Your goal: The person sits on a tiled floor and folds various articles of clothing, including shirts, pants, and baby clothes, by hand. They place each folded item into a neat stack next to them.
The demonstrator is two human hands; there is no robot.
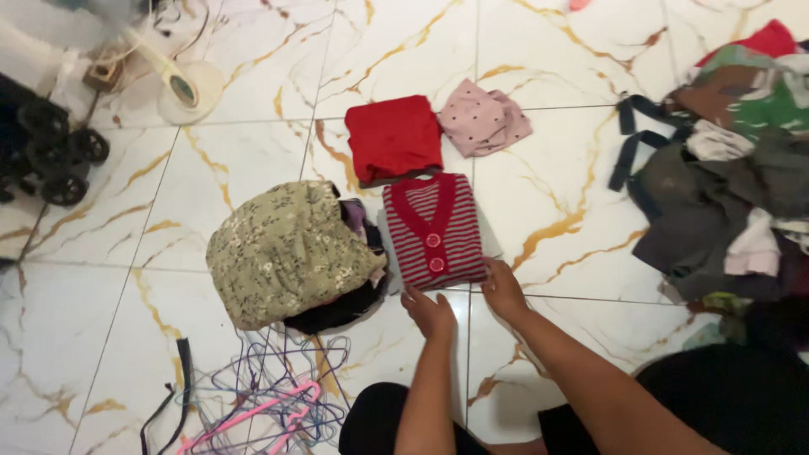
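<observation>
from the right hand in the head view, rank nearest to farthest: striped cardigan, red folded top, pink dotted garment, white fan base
1. striped cardigan, touching the right hand
2. red folded top, just beyond the cardigan
3. pink dotted garment, beside the red top's right
4. white fan base, far upper left

Both hands rest at the near edge of a folded red-and-grey striped cardigan with two red buttons (436, 229) on the white marble-patterned tile floor (590, 168): left hand (430, 312), right hand (503, 289) (fingers flat). A folded plain red garment (393, 137) lies just beyond it, with a pile of olive floral fabric (286, 248) to its left.
</observation>
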